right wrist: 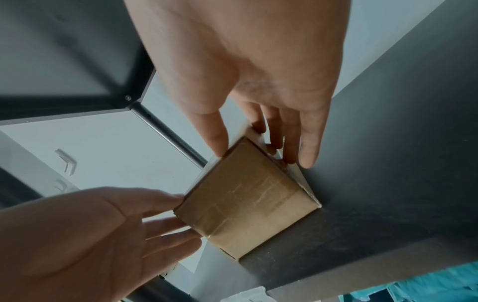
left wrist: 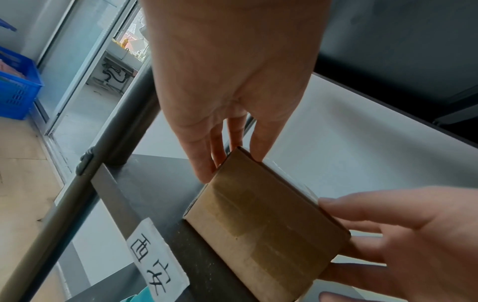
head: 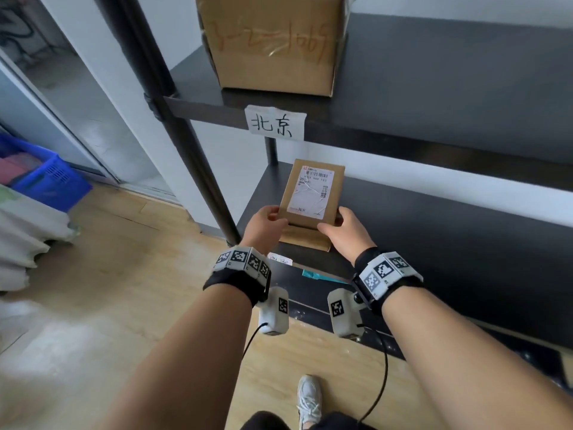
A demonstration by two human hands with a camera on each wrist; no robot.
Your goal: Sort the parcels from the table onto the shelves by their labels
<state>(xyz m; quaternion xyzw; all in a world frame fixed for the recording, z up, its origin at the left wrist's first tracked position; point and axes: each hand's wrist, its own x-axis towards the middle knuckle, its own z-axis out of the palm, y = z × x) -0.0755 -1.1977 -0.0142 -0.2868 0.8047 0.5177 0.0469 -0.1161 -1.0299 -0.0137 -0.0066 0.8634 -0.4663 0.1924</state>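
so the small parcel [head: 311,193] sat on the lower shelf [head: 434,231], near its front left corner, label up; left hand [head: 266,224] and right hand [head: 344,235] each pinched a near corner, thumb on top, fingers [left wrist: 200,161] down the side; bigger box [head: 273,41] sat on the upper shelf [head: 449,72]

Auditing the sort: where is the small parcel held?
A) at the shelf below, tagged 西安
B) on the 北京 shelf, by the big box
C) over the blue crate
A: the left hand and right hand hold the small parcel at the lower shelf, whose edge carries the 西安 tag.
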